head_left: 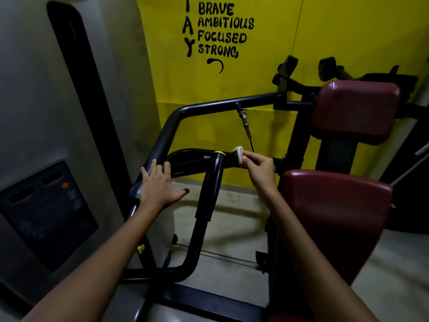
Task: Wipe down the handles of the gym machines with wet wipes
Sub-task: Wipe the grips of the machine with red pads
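A black gym machine arm [162, 140] bends round in front of me, with an upright black handle [210, 189] capped by a yellow ring and a short horizontal grip [228, 159] beside it. My right hand [258, 171] pinches a small folded white wet wipe [239, 154] against that horizontal grip. My left hand [157, 184] lies flat with spread fingers on the sloping part of the arm, left of the upright handle.
Dark red seat pad [336, 219] and back pad [355, 110] fill the right. A grey weight-stack housing [46, 112] with a dark panel stands at the left. Behind is a yellow wall [336, 31] with black lettering. A thin cable [249, 138] hangs from the upper bar.
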Demonstrator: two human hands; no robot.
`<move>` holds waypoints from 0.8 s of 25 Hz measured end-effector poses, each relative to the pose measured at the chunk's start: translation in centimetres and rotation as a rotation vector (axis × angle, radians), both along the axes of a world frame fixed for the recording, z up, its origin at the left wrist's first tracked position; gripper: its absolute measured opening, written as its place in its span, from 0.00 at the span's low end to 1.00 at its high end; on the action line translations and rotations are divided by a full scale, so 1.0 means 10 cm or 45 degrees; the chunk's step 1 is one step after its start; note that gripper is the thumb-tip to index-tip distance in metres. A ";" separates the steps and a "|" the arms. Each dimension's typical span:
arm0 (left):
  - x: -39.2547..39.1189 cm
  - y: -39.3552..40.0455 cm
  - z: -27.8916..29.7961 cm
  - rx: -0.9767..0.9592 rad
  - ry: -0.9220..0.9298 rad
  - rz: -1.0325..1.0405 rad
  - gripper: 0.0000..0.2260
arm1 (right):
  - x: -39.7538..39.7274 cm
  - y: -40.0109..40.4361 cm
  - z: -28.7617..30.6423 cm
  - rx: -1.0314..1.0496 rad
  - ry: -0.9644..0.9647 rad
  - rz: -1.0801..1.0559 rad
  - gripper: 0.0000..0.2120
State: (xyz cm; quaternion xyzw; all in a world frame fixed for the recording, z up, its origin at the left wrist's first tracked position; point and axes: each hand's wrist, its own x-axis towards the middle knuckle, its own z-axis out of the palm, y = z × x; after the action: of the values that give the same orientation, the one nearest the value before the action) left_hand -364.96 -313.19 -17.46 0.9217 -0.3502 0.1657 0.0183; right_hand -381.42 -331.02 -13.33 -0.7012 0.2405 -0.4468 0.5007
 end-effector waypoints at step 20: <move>0.18 0.25 0.22 0.016 0.270 -0.230 0.41 | 0.70 -0.32 0.97 -0.552 1.388 0.779 0.09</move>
State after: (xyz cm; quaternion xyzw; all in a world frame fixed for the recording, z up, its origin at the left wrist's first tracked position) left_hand -363.16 -310.68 -15.23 0.8988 -0.4289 0.0629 0.0644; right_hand -374.44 -334.23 -3.65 -0.9487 0.1540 0.0959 0.2590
